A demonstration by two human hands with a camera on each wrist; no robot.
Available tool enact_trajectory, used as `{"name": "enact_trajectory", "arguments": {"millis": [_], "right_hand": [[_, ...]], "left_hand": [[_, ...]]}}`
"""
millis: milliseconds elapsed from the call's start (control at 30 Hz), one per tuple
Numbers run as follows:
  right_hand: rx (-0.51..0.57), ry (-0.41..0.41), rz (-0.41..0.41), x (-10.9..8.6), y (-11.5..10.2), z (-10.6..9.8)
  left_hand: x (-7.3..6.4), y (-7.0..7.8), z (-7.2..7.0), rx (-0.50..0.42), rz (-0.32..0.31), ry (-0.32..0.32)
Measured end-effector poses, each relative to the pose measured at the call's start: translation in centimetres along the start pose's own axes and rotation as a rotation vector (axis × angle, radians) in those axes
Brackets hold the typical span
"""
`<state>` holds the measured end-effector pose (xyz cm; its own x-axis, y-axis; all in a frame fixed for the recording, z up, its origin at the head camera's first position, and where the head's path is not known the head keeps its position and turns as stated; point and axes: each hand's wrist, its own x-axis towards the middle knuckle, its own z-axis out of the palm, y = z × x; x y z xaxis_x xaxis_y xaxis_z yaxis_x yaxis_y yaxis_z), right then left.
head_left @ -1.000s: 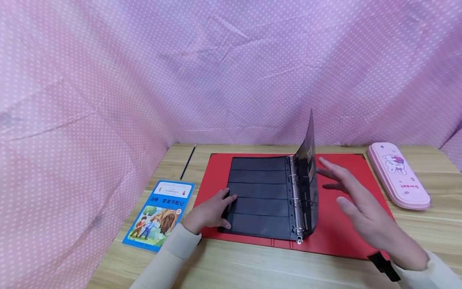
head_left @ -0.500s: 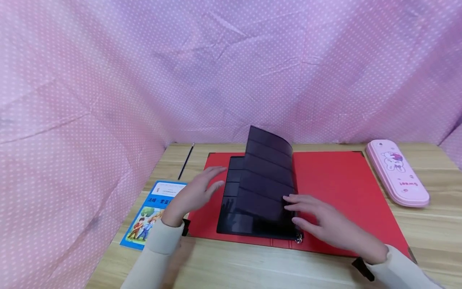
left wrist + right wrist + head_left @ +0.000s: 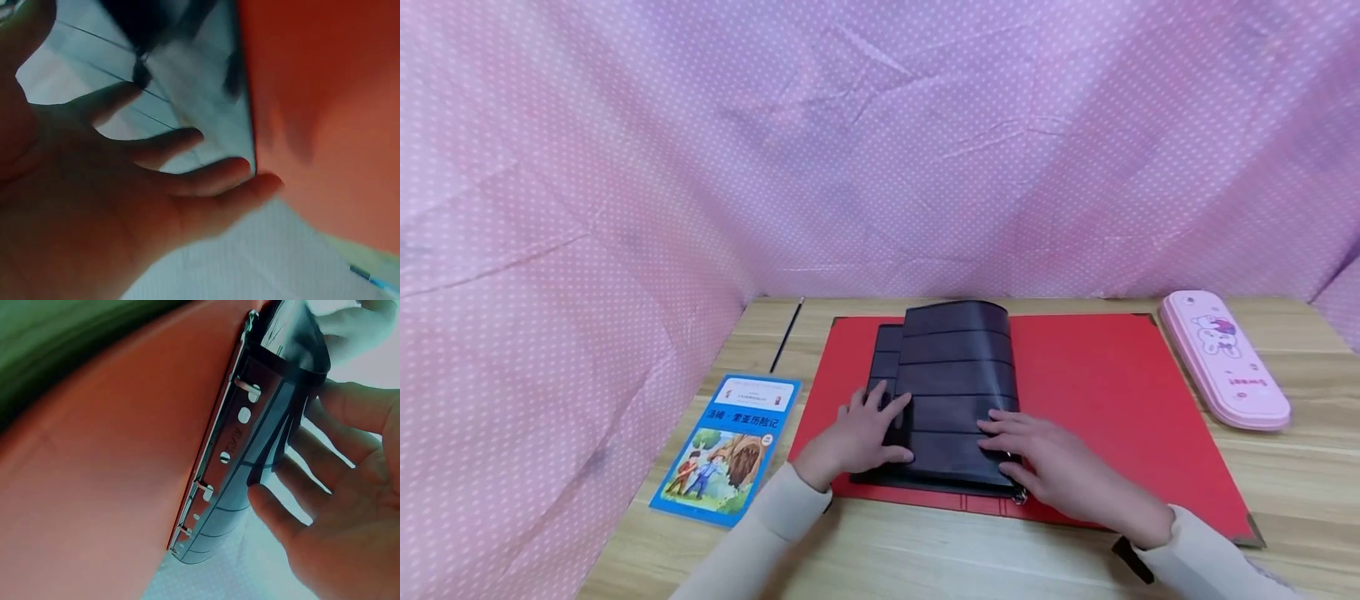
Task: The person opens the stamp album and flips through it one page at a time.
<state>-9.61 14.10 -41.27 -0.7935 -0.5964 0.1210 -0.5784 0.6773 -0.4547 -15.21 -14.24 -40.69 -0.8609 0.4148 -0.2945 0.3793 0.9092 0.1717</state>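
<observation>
A red ring binder (image 3: 1105,383) lies spread open on the table, its black pocket pages (image 3: 955,375) turned onto the left cover. The top page bows upward near the rings. My left hand (image 3: 859,435) lies at the free edge of these pages, fingers spread, fingertips over the page edge. In the left wrist view its straight fingers (image 3: 219,178) cross the glossy page beside the red cover. My right hand (image 3: 1063,462) touches the pages close to the spine with relaxed fingers. The right wrist view shows metal rings (image 3: 248,387) through the punched page strip.
A blue storybook (image 3: 722,450) lies left of the binder, with a dark pencil (image 3: 787,335) behind it. A pink pencil case (image 3: 1225,362) is at the right. Pink dotted cloth (image 3: 880,167) hangs behind the wooden table (image 3: 925,554).
The raised page has swung over from right to left and come down onto the other pages. My right hand followed it left to the spine; my left hand lifted away, then returned to the page edge.
</observation>
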Motion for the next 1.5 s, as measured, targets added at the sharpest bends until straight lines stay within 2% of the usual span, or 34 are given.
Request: {"name": "enact_trajectory", "arguments": {"millis": [167,267,367,567,967,1133,1267,1400,1500], "right_hand": [[0.128,-0.011,0.005,-0.4,0.7,-0.3],[0.192,-0.020,0.064,-1.0,1.5,-0.8],[0.198,-0.059,0.133,-1.5,2.2,-1.0],[0.166,-0.105,0.193,-1.8,3.0,-0.6],[0.151,-0.079,0.242,-0.9,2.4,-0.1],[0.118,-0.051,0.242,-0.4,2.1,0.2],[0.080,-0.040,0.225,0.0,1.7,0.4],[0.098,-0.068,0.216,0.6,1.8,-0.3],[0.125,-0.074,0.212,1.4,2.7,-1.5]], "left_hand": [[0.3,0.6,1.4,0.041,-0.093,-0.013],[0.4,0.8,1.6,0.071,-0.146,-0.004],[0.5,0.7,1.7,0.110,-0.174,-0.018],[0.4,0.3,2.0,0.124,-0.156,-0.033],[0.4,-0.2,1.8,0.052,-0.186,-0.050],[0.0,-0.4,1.2,0.013,-0.174,-0.057],[-0.3,-0.7,0.8,0.046,-0.150,-0.049],[-0.4,-1.0,0.6,0.076,-0.117,-0.032],[-0.4,-1.0,0.6,0.079,-0.099,-0.017]]}}
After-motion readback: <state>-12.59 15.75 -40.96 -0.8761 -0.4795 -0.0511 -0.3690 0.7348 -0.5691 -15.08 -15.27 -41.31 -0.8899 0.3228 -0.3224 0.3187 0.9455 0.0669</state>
